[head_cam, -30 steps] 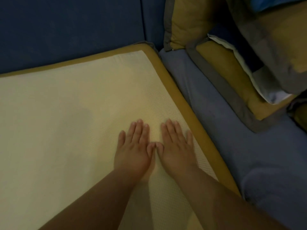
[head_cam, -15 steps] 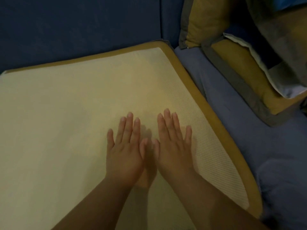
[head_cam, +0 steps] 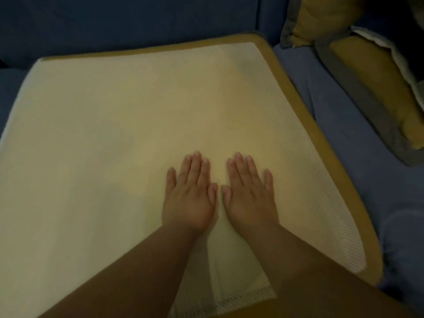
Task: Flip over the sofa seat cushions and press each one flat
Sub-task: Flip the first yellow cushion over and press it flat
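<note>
Backdrop: dark blue sofa backrest across the top, in dim light.
Seat cushion: lying on the sofa seat against the backrest, cream mesh face up, mustard border along the far and right edges.
Left hand: palm down on the mesh, fingers straight and close together, holding nothing.
Right hand: flat beside the left hand, fingers straight, little finger slightly spread, thumb tips nearly touching.
Right side: blue seat just beside the cushion, carrying 2 mustard pillows with grey borders.
</note>
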`<state>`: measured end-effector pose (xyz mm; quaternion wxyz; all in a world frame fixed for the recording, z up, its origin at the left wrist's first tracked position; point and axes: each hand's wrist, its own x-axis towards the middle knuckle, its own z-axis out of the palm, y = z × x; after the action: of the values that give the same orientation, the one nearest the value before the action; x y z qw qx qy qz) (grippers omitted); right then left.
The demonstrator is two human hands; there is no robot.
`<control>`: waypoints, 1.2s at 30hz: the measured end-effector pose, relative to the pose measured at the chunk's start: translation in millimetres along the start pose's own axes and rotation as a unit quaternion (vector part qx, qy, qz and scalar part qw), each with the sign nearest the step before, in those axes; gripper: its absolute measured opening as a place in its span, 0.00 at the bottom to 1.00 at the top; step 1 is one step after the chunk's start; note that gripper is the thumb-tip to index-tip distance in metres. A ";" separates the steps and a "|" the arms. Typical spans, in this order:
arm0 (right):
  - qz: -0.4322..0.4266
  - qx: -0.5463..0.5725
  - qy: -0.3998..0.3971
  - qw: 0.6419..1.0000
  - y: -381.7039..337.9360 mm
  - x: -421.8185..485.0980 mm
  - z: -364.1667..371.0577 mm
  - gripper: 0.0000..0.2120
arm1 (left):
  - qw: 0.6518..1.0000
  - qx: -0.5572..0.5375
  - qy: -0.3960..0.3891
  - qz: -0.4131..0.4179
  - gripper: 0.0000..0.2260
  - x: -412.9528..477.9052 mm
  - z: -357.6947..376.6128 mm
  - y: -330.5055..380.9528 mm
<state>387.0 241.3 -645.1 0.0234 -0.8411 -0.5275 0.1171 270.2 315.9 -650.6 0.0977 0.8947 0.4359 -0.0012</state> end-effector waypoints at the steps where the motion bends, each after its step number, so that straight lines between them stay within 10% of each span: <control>1: -0.001 0.000 -0.002 1.000 0.1 -0.7 -1.1 0.32 | 1.000 -0.003 -0.002 0.000 0.31 -0.8 -2.3 -0.1; 15: -0.029 0.018 -0.029 0.999 -58.5 -21.5 -0.7 0.30 | 0.997 -0.049 -0.004 -0.059 0.34 -52.5 -19.8 -36.6; 19: -0.094 0.060 0.059 0.992 -88.6 -27.9 -23.8 0.29 | 0.989 -0.030 0.117 -0.090 0.26 -75.3 -34.5 -64.0; 25: -0.122 0.006 -0.059 0.991 -122.6 -36.6 11.5 0.29 | 0.993 -0.031 0.011 -0.113 0.29 -104.4 -25.2 -88.7; 30: -0.192 0.036 0.022 0.980 -167.6 -52.3 -2.7 0.29 | 0.978 -0.034 0.126 -0.161 0.26 -125.1 -45.5 -117.8; 36: -0.211 -0.016 -0.046 0.976 -189.8 -62.5 40.0 0.30 | 0.983 -0.010 0.008 -0.182 0.26 -151.2 -25.2 -148.2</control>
<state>184.7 266.1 -642.3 0.0098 -0.7051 -0.6952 0.1394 58.7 291.5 -638.5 0.1011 0.7993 0.5923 -0.0076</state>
